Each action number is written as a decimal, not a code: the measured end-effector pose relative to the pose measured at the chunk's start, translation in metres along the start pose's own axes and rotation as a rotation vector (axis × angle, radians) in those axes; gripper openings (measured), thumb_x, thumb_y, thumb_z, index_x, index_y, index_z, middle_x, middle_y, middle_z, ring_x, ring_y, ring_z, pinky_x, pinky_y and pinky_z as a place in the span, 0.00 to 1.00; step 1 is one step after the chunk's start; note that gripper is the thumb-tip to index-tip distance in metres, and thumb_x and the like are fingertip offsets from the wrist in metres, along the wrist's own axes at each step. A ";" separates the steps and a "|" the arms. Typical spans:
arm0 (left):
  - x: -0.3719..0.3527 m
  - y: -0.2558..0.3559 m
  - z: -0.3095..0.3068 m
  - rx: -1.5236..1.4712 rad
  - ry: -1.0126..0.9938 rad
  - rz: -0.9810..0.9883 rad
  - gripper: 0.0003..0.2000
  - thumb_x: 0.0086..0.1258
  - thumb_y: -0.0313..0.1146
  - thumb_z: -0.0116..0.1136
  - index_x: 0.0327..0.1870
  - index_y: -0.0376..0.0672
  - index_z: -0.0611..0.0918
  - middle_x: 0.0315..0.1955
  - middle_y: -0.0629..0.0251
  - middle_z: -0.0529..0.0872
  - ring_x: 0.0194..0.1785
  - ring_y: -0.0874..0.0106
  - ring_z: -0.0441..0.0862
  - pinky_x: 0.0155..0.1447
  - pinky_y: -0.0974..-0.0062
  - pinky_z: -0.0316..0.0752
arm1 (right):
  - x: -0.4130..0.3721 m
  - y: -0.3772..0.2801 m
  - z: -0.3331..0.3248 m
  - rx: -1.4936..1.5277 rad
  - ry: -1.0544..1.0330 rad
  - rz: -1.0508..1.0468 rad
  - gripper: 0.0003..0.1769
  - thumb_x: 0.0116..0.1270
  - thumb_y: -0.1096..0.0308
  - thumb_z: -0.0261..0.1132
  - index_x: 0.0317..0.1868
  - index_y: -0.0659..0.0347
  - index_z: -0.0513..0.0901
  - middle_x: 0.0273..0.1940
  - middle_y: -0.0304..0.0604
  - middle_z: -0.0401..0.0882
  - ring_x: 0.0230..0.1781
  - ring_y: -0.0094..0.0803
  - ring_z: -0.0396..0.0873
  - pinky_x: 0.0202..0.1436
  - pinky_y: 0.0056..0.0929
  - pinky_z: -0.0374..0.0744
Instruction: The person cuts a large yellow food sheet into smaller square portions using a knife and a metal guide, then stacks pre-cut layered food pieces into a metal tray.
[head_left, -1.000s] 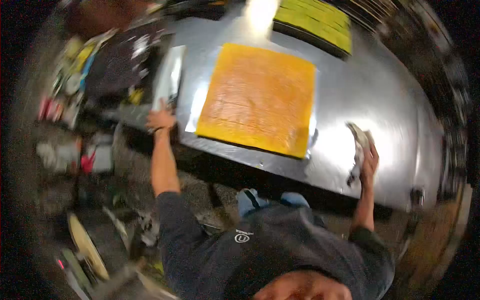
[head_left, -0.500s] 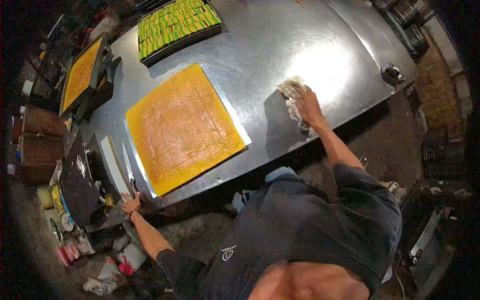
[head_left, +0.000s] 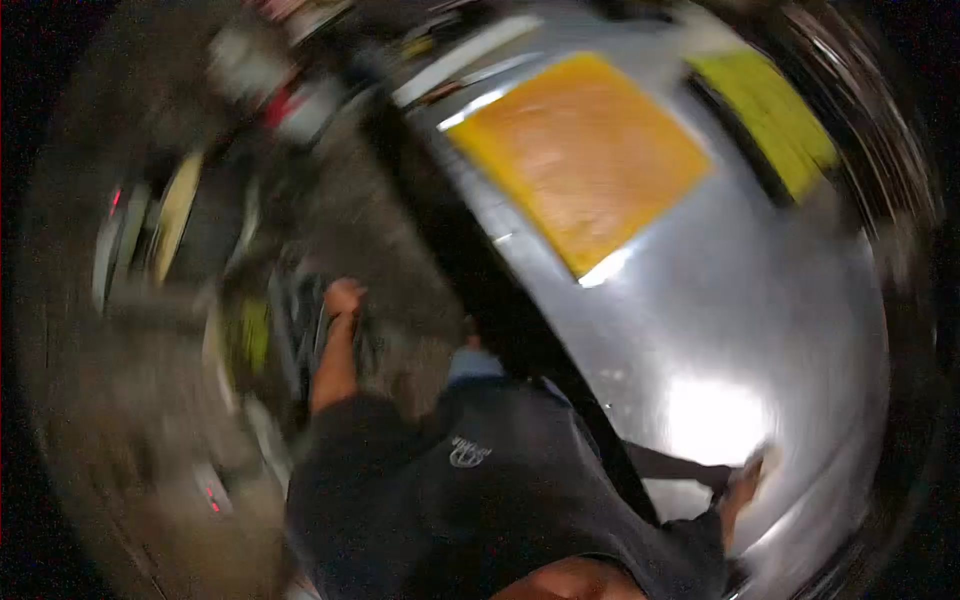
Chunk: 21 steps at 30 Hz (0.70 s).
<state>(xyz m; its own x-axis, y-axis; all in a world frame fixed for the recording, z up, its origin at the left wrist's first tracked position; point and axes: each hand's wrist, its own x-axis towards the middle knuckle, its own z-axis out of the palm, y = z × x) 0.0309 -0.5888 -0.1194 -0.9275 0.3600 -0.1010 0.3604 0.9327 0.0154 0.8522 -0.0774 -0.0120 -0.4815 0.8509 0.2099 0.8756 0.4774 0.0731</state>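
Gripping a cloth [head_left: 768,461], the right hand [head_left: 739,488] seems mid-wipe on the table [head_left: 690,300]; left hand [head_left: 345,297] too blurred to tell; slab [head_left: 595,160] looks whole.

Table top [head_left: 660,330], beneath and beyond the right hand [head_left: 742,488]: metal — smooth, glossy, strong glare. Orange slab [head_left: 590,150], farther from that hand: faint sheen. Shirt [head_left: 520,490], between right hand and left hand [head_left: 345,298]: cloth — dark, matt.
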 end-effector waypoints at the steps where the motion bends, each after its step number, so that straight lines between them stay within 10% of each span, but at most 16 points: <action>1: -0.063 0.025 -0.039 -0.169 -0.206 -0.346 0.14 0.59 0.43 0.69 0.39 0.43 0.89 0.38 0.58 0.88 0.40 0.60 0.84 0.49 0.58 0.77 | -0.033 0.042 0.029 -0.041 -0.049 0.188 0.26 0.75 0.64 0.48 0.70 0.63 0.65 0.60 0.55 0.74 0.52 0.45 0.78 0.51 0.39 0.80; 4: -0.207 -0.042 0.008 -0.367 -0.312 -0.789 0.15 0.63 0.45 0.67 0.34 0.40 0.89 0.37 0.49 0.87 0.42 0.57 0.85 0.47 0.55 0.77 | -0.012 0.197 0.117 -0.263 -0.176 0.829 0.25 0.76 0.60 0.44 0.71 0.54 0.66 0.64 0.57 0.70 0.57 0.54 0.75 0.52 0.48 0.80; 5: -0.249 -0.054 0.033 -0.387 -0.351 -0.854 0.15 0.64 0.45 0.67 0.36 0.40 0.87 0.38 0.49 0.87 0.42 0.57 0.84 0.47 0.55 0.77 | 0.011 0.188 0.117 -0.337 -0.086 0.213 0.24 0.75 0.61 0.46 0.69 0.56 0.70 0.65 0.56 0.68 0.56 0.55 0.75 0.54 0.50 0.78; 11: -0.505 -0.051 0.179 -0.621 -0.563 -1.110 0.19 0.66 0.45 0.65 0.50 0.42 0.77 0.44 0.50 0.84 0.44 0.60 0.81 0.43 0.58 0.75 | 0.153 -0.281 0.010 0.777 0.002 -0.399 0.24 0.69 0.76 0.54 0.65 0.64 0.73 0.59 0.51 0.76 0.50 0.40 0.78 0.53 0.32 0.77; 15: -0.585 -0.072 0.270 -0.794 -0.642 -1.212 0.25 0.67 0.46 0.63 0.59 0.43 0.71 0.48 0.51 0.82 0.45 0.62 0.80 0.41 0.60 0.74 | 0.136 -0.489 -0.016 1.182 -0.336 -0.840 0.21 0.72 0.74 0.53 0.64 0.67 0.74 0.42 0.41 0.76 0.30 0.21 0.67 0.41 0.15 0.71; 16: -0.589 -0.085 0.296 -0.839 -0.657 -1.220 0.26 0.68 0.46 0.63 0.61 0.43 0.69 0.49 0.51 0.81 0.46 0.62 0.79 0.41 0.60 0.74 | 0.127 -0.530 -0.021 1.310 -0.683 -0.629 0.22 0.70 0.72 0.54 0.63 0.68 0.75 0.42 0.41 0.75 0.30 0.21 0.67 0.40 0.18 0.72; 17: -0.608 -0.111 0.327 -0.900 -0.666 -1.221 0.28 0.68 0.46 0.62 0.63 0.44 0.68 0.50 0.51 0.81 0.46 0.63 0.79 0.40 0.61 0.74 | 0.091 -0.569 -0.036 0.800 -0.309 -1.109 0.23 0.70 0.70 0.56 0.64 0.69 0.74 0.47 0.44 0.78 0.35 0.26 0.74 0.44 0.22 0.76; 20: -0.640 -0.156 0.387 -1.040 -0.698 -1.225 0.32 0.69 0.47 0.61 0.70 0.45 0.63 0.54 0.52 0.79 0.47 0.64 0.78 0.38 0.62 0.73 | 0.044 -0.641 -0.015 1.009 -0.834 -1.047 0.28 0.69 0.61 0.58 0.65 0.70 0.72 0.61 0.56 0.76 0.59 0.44 0.76 0.63 0.38 0.75; 21: -0.646 -0.169 0.409 -1.085 -0.700 -1.214 0.34 0.70 0.47 0.61 0.72 0.45 0.61 0.55 0.52 0.79 0.47 0.65 0.77 0.38 0.63 0.73 | 0.018 -0.665 -0.014 0.932 -0.729 -1.306 0.34 0.69 0.52 0.58 0.66 0.69 0.71 0.61 0.55 0.75 0.59 0.47 0.75 0.63 0.43 0.75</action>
<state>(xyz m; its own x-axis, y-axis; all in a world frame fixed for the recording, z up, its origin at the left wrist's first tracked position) 0.6099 -0.9879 -0.4631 -0.2801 -0.2848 -0.9168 -0.9237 0.3401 0.1765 0.2617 -0.3823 -0.0427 -0.9313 -0.3638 0.0167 -0.2471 0.5977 -0.7626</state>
